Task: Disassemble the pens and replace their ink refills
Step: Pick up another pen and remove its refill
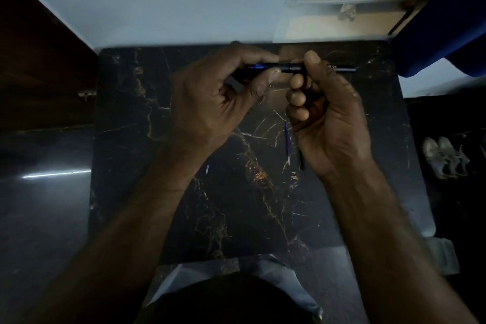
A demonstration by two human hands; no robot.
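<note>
I hold a black pen [295, 67] level above the far part of the black marble table [157, 139]. My left hand [210, 97] pinches its tip section, where a blue part and the ink tip show. My right hand [328, 113] grips the barrel between thumb and fingers; the barrel's far end with white lettering sticks out to the right. A blue ink refill [287, 142] lies on the table below my right hand. Another refill's end [207, 168] peeks out beside my left wrist. A dark pen part [302, 160] lies partly hidden under my right palm.
A pale wall [157, 2] stands behind the table. A dark wooden cabinet [39, 60] is on the left, blue cloth [447, 21] at upper right. A pair of grey shoes [444, 156] sits on the dark floor to the right.
</note>
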